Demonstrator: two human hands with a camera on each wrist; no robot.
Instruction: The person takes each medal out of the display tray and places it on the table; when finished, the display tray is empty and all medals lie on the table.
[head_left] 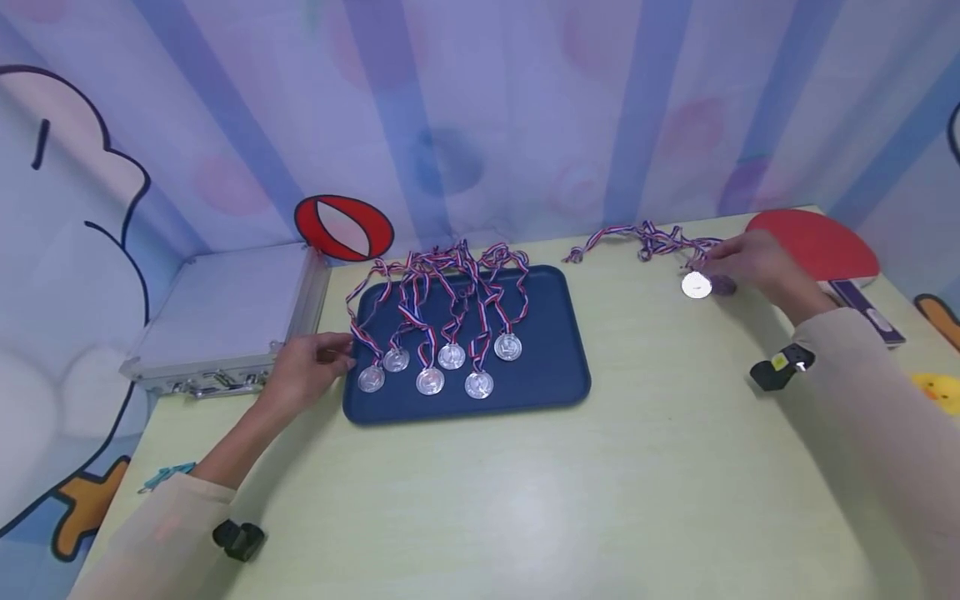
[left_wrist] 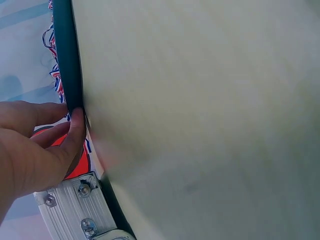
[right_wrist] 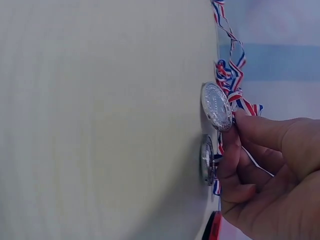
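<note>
On a dark blue tray (head_left: 540,367) lie several silver medals (head_left: 452,357) with red, white and blue striped ribbons (head_left: 420,287) tangled toward the back. My left hand (head_left: 303,371) pinches the tray's left rim between thumb and fingers, which the left wrist view shows close up. At the right, my right hand (head_left: 753,262) pinches a silver medal (right_wrist: 217,106) at its ribbon end, with the medal tilted up. Just beside it a second medal (right_wrist: 207,160) lies on the table. Their ribbons (head_left: 652,240) trail leftward along the table's back edge.
A silver metal case (head_left: 225,308) stands left of the tray. A red table tennis paddle (head_left: 817,242), a dark narrow box (head_left: 866,312) and a yellow toy (head_left: 939,390) are at the right. Small teal items (head_left: 168,475) lie near the left forearm. A patterned curtain (head_left: 510,125) hangs behind.
</note>
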